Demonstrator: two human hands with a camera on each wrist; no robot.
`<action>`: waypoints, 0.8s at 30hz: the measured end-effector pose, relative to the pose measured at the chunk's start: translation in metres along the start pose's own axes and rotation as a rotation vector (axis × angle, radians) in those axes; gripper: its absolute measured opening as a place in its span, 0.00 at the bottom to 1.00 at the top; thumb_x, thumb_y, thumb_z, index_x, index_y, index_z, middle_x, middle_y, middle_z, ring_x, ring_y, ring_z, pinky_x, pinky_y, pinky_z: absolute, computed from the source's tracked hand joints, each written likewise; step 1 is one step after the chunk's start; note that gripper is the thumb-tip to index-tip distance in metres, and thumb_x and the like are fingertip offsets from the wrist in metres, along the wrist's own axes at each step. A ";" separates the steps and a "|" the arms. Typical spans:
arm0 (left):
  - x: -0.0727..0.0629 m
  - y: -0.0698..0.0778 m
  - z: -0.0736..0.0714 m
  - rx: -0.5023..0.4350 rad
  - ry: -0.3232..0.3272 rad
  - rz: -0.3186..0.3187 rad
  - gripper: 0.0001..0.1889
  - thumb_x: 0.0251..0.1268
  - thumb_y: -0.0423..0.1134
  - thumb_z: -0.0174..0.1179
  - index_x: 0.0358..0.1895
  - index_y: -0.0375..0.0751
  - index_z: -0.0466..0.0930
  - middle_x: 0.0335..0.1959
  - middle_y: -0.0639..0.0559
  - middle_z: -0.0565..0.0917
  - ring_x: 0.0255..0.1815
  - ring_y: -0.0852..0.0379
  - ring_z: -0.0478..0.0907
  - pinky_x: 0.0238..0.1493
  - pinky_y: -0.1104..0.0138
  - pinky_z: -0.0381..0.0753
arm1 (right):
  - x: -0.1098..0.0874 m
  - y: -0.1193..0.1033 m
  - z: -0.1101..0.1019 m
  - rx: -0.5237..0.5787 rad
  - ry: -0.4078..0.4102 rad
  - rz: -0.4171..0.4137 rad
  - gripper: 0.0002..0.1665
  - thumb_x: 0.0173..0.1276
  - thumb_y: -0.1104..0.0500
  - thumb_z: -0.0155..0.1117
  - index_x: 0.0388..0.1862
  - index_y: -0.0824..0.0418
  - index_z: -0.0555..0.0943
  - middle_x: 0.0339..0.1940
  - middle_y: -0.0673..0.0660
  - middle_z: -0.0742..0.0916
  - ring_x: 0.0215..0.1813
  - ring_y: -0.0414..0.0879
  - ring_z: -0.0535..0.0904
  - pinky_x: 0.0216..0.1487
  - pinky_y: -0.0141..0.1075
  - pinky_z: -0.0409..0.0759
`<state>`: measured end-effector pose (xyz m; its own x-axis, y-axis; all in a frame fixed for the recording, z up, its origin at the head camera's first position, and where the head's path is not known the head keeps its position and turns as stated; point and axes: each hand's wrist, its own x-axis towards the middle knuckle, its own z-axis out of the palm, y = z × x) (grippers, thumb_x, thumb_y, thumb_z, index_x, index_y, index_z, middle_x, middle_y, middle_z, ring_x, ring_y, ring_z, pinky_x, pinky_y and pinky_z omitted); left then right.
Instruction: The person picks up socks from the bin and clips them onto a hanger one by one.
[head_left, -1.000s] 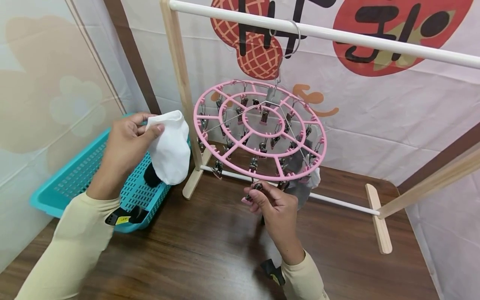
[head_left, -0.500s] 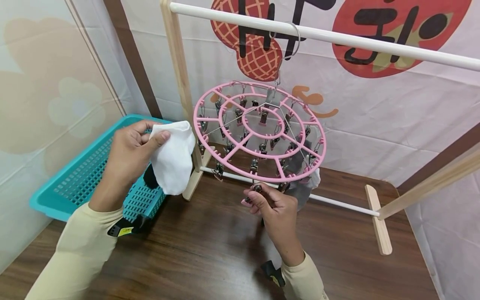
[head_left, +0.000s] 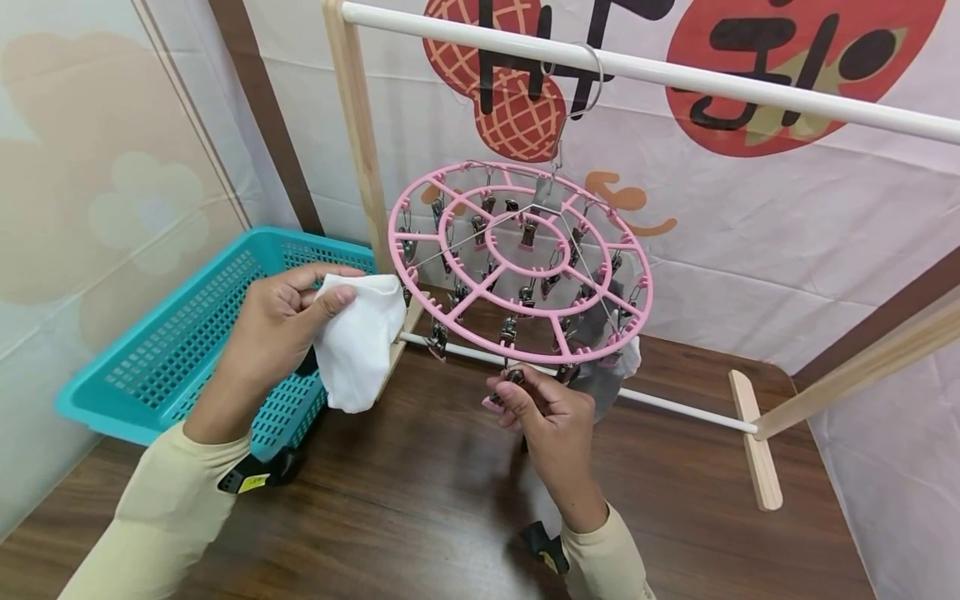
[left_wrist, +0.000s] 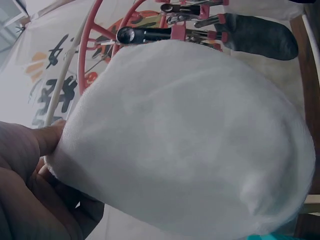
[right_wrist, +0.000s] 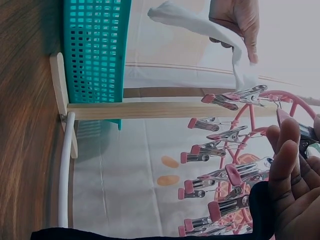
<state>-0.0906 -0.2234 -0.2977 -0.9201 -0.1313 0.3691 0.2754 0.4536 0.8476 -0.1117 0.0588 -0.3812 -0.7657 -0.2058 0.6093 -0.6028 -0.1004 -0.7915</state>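
Note:
A white sock (head_left: 360, 342) hangs from my left hand (head_left: 277, 325), its cuff pinched between thumb and fingers. In the left wrist view the sock (left_wrist: 185, 140) fills most of the picture. My right hand (head_left: 551, 417) pinches a metal clip (head_left: 513, 377) with pink tips at the near rim of a round pink drying hanger (head_left: 480, 289). Several more clips (right_wrist: 200, 155) dangle from the hanger's rings. On its far right side hangs a grey sock (head_left: 600, 387), partly hidden by the hanger and my right hand.
The hanger's hook sits over the white rail (head_left: 675, 75) of a wooden-legged rack. A turquoise basket (head_left: 172, 333) stands on the brown table (head_left: 420, 517) at left, partly behind my left arm, with something black in it. A printed cloth lines the back.
My left hand has moved right and down with the white sock, closer to the hanger. My right hand has stayed at the same clip.

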 end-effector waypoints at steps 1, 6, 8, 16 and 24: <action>-0.001 0.000 0.000 0.001 -0.013 0.009 0.16 0.70 0.40 0.57 0.55 0.34 0.80 0.30 0.51 0.86 0.27 0.57 0.84 0.27 0.67 0.82 | 0.000 0.000 0.000 0.001 -0.002 -0.001 0.10 0.66 0.70 0.62 0.46 0.70 0.83 0.34 0.62 0.88 0.25 0.44 0.85 0.23 0.37 0.81; -0.007 -0.002 0.002 0.055 -0.050 0.024 0.14 0.71 0.40 0.57 0.51 0.35 0.81 0.34 0.45 0.85 0.27 0.55 0.82 0.26 0.65 0.82 | 0.000 -0.001 -0.001 0.007 -0.011 -0.003 0.11 0.67 0.71 0.61 0.47 0.70 0.83 0.35 0.62 0.88 0.27 0.46 0.86 0.23 0.39 0.82; -0.009 -0.003 0.004 0.073 -0.070 0.016 0.13 0.70 0.40 0.57 0.50 0.36 0.82 0.36 0.42 0.85 0.28 0.54 0.82 0.26 0.65 0.82 | 0.001 -0.001 -0.001 -0.004 -0.008 -0.004 0.10 0.67 0.70 0.62 0.45 0.69 0.83 0.34 0.61 0.89 0.25 0.45 0.85 0.23 0.38 0.82; -0.015 -0.009 0.011 0.163 -0.318 0.034 0.07 0.66 0.35 0.62 0.44 0.39 0.85 0.34 0.48 0.84 0.28 0.54 0.78 0.25 0.66 0.80 | 0.001 0.002 0.002 -0.064 0.015 -0.039 0.08 0.65 0.71 0.63 0.43 0.68 0.84 0.32 0.60 0.89 0.20 0.44 0.81 0.23 0.35 0.81; -0.018 -0.017 0.031 0.180 -0.538 0.134 0.05 0.67 0.37 0.62 0.42 0.46 0.84 0.37 0.57 0.84 0.34 0.56 0.74 0.30 0.66 0.75 | 0.000 0.002 0.002 -0.040 0.003 -0.023 0.10 0.65 0.73 0.61 0.44 0.70 0.83 0.34 0.62 0.88 0.21 0.46 0.81 0.24 0.35 0.81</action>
<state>-0.0874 -0.2014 -0.3310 -0.9053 0.3831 0.1834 0.3912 0.5841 0.7112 -0.1120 0.0565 -0.3830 -0.7523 -0.2009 0.6274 -0.6286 -0.0663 -0.7749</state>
